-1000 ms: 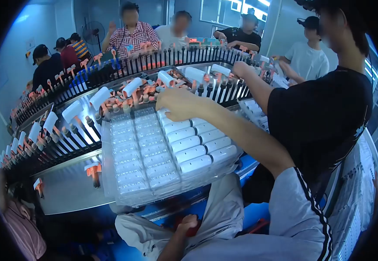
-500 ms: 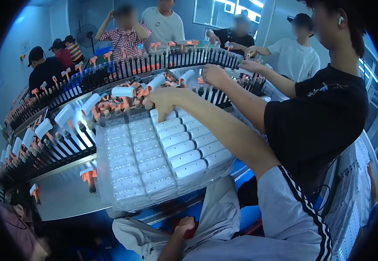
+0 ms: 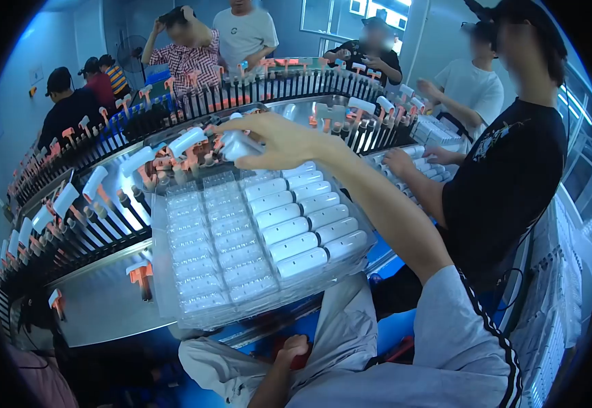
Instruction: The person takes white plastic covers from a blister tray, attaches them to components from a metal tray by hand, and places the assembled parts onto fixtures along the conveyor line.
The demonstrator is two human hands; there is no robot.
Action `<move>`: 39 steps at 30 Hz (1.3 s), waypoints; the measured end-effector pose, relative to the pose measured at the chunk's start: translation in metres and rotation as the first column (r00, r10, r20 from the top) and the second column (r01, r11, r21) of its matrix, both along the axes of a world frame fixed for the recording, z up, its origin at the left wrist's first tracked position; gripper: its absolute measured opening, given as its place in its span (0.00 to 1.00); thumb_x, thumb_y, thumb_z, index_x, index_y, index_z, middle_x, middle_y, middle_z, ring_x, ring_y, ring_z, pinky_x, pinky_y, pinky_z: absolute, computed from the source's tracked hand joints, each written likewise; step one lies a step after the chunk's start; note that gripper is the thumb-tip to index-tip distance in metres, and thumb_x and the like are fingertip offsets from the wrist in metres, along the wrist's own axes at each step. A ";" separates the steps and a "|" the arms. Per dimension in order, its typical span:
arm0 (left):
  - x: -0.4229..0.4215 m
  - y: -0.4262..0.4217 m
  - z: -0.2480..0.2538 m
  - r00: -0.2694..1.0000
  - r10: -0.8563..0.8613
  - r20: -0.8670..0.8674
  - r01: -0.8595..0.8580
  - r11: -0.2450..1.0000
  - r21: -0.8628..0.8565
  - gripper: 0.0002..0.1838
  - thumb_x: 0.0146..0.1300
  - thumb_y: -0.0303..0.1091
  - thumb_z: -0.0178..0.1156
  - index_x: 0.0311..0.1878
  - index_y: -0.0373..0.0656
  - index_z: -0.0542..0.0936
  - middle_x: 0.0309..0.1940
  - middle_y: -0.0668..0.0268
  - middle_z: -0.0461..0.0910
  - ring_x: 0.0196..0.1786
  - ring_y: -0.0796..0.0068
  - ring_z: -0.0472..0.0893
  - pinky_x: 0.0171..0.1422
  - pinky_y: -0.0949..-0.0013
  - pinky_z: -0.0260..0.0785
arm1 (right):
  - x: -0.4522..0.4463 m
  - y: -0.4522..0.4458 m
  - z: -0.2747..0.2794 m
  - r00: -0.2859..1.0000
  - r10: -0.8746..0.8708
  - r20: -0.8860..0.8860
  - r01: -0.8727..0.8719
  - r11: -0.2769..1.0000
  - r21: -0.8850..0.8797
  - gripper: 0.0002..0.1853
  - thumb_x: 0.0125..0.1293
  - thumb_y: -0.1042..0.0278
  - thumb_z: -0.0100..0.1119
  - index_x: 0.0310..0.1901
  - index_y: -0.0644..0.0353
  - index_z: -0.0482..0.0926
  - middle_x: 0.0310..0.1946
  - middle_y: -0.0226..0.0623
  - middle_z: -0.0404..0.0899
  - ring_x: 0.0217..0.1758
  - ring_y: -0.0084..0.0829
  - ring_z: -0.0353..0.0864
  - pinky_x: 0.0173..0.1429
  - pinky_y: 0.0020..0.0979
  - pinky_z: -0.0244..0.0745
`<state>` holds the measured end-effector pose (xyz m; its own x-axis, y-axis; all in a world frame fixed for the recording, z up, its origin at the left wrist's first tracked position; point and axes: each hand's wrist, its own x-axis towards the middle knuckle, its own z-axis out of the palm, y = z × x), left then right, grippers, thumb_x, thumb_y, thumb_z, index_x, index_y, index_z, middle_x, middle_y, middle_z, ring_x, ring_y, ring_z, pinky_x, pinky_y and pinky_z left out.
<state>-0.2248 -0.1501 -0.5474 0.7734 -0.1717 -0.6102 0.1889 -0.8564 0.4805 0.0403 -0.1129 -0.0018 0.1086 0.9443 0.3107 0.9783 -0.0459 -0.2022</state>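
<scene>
Metal table [image 3: 109, 302] | white casing [image 3: 241, 147] | right hand [image 3: 286, 139] curled around it

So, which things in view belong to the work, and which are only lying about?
Seemingly in use:
- right hand
- white part it holds
- clear tray
- white cylinders in the tray

Seemingly just about:
- orange-topped pieces on metal table
- fan
</scene>
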 end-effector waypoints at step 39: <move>0.006 0.007 0.015 0.996 0.053 0.072 -0.045 0.994 -0.101 0.20 0.64 0.42 0.54 0.53 0.41 0.81 0.55 0.47 0.80 0.60 0.49 0.78 0.64 0.52 0.71 | 0.029 0.169 -0.033 0.833 -0.550 0.059 0.539 0.830 0.144 0.29 0.59 0.40 0.64 0.42 0.63 0.86 0.39 0.50 0.85 0.48 0.47 0.85 0.55 0.43 0.78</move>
